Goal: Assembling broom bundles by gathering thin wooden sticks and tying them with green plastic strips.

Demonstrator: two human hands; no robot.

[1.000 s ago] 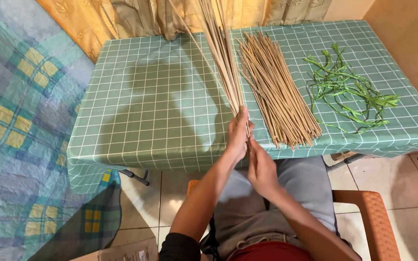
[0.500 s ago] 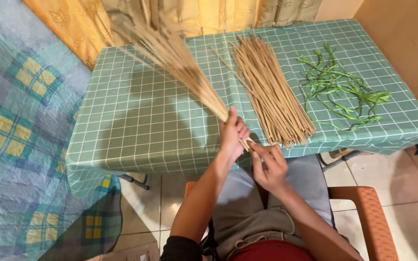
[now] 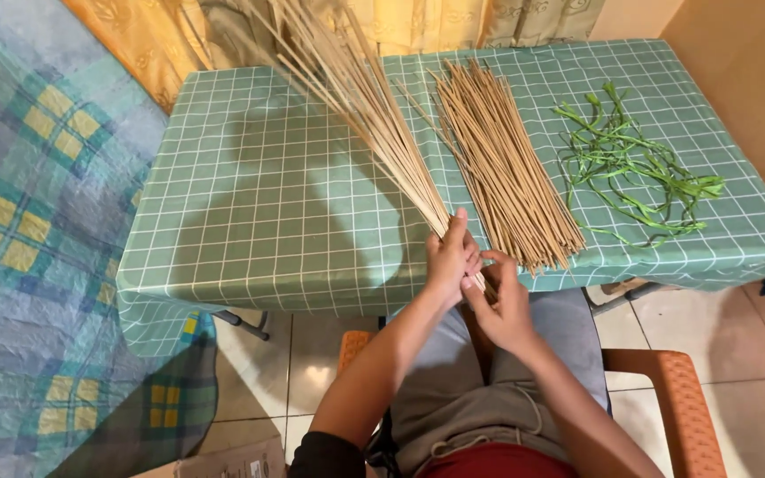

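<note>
Gripping a fanned bundle of thin tan sticks (image 3: pixel 356 106) at its lower end, left hand (image 3: pixel 450 257) has fingers clamped round it; right hand (image 3: pixel 499 301) fingers pinch the stub ends just below, at the green checked table (image 3: pixel 250 221) edge. Vs 0.5 s ago, bundle leans less to the left. Loose stick pile (image 3: pixel 506 150) & green leaf strips (image 3: pixel 630 168) lie on the table. Brown cardboard piece (image 3: pixel 232 460) on floor, bottom left.

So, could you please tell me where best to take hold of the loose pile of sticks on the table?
Probably at the near ends of the pile of sticks, coming from the table's front edge: there they lie gathered and overhang slightly; farther off they spread out.
</note>
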